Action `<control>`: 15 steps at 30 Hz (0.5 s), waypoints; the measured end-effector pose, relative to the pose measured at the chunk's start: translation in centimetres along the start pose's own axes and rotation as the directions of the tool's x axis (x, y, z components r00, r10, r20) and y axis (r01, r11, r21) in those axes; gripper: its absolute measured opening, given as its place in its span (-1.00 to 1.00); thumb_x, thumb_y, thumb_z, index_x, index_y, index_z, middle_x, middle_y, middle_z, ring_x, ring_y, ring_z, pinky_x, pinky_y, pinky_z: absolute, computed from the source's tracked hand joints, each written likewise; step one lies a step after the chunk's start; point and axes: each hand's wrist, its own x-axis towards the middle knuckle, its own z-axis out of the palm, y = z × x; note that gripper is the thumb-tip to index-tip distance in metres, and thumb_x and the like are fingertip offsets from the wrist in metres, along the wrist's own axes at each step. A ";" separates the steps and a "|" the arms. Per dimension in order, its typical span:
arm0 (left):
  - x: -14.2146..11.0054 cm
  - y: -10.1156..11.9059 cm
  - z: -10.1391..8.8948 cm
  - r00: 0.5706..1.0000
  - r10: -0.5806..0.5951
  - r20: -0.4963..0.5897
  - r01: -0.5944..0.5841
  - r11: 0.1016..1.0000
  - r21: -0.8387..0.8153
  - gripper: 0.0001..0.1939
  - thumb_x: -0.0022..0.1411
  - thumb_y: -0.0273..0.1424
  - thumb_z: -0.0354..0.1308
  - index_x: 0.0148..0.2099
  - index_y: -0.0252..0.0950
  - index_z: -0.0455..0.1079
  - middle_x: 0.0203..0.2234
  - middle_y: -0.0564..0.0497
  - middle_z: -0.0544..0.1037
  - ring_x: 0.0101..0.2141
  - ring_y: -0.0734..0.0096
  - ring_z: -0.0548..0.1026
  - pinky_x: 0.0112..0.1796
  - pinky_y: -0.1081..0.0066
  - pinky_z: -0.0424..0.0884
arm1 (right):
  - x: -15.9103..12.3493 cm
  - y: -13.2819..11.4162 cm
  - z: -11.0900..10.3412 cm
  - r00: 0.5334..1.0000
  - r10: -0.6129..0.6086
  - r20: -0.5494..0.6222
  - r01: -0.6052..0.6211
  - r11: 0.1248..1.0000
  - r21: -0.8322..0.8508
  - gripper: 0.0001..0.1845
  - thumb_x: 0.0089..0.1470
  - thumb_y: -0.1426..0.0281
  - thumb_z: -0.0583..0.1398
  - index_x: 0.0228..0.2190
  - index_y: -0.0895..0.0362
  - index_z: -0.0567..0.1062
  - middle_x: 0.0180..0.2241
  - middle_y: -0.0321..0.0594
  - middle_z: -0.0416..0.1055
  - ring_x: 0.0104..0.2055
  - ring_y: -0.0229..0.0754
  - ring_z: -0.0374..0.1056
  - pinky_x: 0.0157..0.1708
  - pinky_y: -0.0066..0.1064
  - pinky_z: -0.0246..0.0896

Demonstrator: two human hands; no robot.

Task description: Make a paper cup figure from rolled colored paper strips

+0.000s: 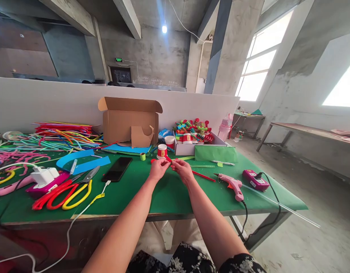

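- The left hand [160, 169], near the centre of the frame, has its grip closed, thumb and fingertips pinching a small red strip [168, 159]
- The right hand [182, 170], just beside it, has its grip pinched at the right end of the same piece; the fingers hide much of that end
- The red strip, then, is at the centre of the frame, between the two hands and above the green desk [175, 201]
- Just beyond the left hand stands a red and white paper cup [162, 151], with a second cup [169, 141] behind it, to its upper right
- A small green roll [142, 156] stands left of the cups
- Right of the cups, a shallow box [196, 149] holds a pile of colourful craft pieces [192, 131]
- A long red stick [203, 176] lies right of the right hand, near a pink glue gun [233, 185]
- Right of centre in the frame lies a green paper sheet [216, 154], a white pen [223, 163] just below it
- Left of the hands lie a black phone [117, 169] and yellow-handled scissors [80, 193]
- Bundled coloured pipe cleaners [63, 138] fill the desk's far left part, beside an open cardboard box [118, 123]
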 end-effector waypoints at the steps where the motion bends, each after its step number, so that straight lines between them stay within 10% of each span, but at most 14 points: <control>1: 0.0 0.0 0.0 1.000 0.006 0.003 -0.006 1.000 0.009 -0.78 -0.15 -0.21 0.33 -0.57 -0.23 0.45 -0.62 0.03 0.52 -0.51 0.35 0.40 -0.39 0.39 0.29 | 0.0 0.0 0.0 1.000 -0.003 -0.001 0.003 1.000 -0.010 -0.64 -0.45 0.24 0.49 -0.56 0.15 0.55 -0.61 -0.34 0.43 -0.56 -0.34 0.30 -0.41 -0.41 0.31; 15: 0.3 -0.4 -0.3 0.992 -0.121 0.035 0.125 0.963 -0.237 -0.61 -0.19 -0.07 0.39 -0.46 -0.28 0.43 -0.60 0.08 0.47 -0.53 0.44 0.40 -0.41 0.39 0.37 | 0.1 -0.1 0.4 0.999 -0.029 -0.028 0.027 0.998 -0.062 -0.58 -0.36 0.14 0.46 -0.47 0.12 0.52 -0.57 -0.35 0.45 -0.55 -0.32 0.31 -0.46 -0.43 0.28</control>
